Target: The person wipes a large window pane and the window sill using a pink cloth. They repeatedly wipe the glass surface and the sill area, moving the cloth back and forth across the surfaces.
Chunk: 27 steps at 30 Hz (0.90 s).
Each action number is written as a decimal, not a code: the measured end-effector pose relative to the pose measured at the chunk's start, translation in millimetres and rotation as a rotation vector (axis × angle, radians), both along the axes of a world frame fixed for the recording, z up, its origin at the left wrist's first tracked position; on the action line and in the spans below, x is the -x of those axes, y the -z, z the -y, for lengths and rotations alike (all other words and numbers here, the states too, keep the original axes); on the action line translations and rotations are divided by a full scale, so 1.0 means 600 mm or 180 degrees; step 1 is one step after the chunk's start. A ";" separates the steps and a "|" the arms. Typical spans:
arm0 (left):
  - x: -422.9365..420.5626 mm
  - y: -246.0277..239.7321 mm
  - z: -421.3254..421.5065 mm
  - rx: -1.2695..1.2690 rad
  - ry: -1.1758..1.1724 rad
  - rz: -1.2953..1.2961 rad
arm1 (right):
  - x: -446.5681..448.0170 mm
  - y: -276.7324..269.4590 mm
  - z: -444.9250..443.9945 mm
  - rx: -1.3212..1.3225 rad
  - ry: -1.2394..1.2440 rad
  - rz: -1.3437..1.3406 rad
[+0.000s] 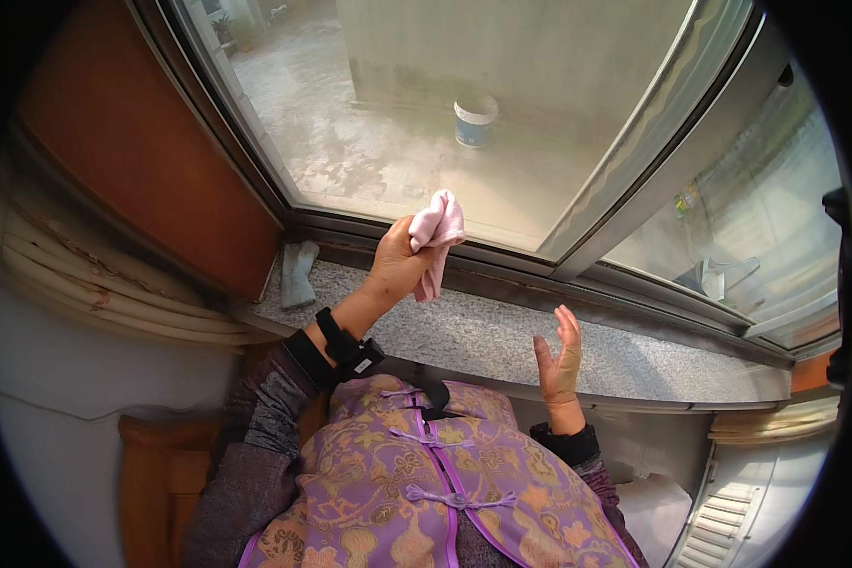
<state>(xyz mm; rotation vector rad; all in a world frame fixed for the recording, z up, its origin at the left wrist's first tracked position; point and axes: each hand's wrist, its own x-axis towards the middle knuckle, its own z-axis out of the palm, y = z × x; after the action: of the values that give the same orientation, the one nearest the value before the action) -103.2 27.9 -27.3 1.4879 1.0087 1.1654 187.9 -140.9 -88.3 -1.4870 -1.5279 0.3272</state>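
Observation:
Bunched in my left hand (pixel 395 264) is a pink cloth (pixel 437 238), held up over the speckled stone windowsill (pixel 483 326), close to the lower rail of the sliding window (pixel 497 257). A loose end of the cloth hangs below my fingers. My right hand (pixel 561 358) is raised at the sill's front edge, fingers apart, with nothing in it. A folded grey-blue cloth (pixel 299 274) lies at the sill's left end. Whether the pink cloth touches the glass, I cannot tell.
A reddish-brown panel (pixel 149 149) borders the window on the left, with a gathered cream curtain (pixel 113 273) beside it. Wooden furniture (pixel 163 461) stands at lower left. Through the glass, a white and blue bucket (pixel 475 122) shows on the ground outside.

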 end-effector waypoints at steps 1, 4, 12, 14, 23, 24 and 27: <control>-0.029 -0.010 0.016 -0.0047 0.0138 -0.0186 | 0.019 -0.026 -0.009 0.0141 -0.0201 -0.0481; -0.099 -0.036 0.059 -0.0045 0.0702 -0.0465 | 0.069 -0.094 -0.039 0.0472 -0.0927 -0.1267; -0.102 -0.069 0.095 0.0867 0.2762 -0.0312 | 0.094 -0.112 -0.054 0.1173 -0.0779 -0.2845; -0.086 -0.057 0.090 0.0563 0.2899 -0.0567 | 0.095 -0.089 -0.045 0.1274 -0.0730 -0.2769; 0.191 0.105 0.006 -0.0407 -0.1120 -0.3753 | 0.012 0.006 0.015 0.0809 -0.0233 -0.2601; 0.227 0.120 0.000 -0.0133 -0.1324 -0.3890 | -0.002 0.013 0.025 0.0733 -0.0066 -0.2433; 0.287 0.166 -0.003 0.0367 -0.1626 -0.4001 | -0.041 0.025 0.055 0.0691 0.0458 -0.1978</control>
<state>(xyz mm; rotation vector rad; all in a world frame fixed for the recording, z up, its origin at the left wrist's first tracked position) -275.5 29.9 -127.1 1.9104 2.3389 0.3284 212.7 -173.9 -103.2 -1.4647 -0.9064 0.8049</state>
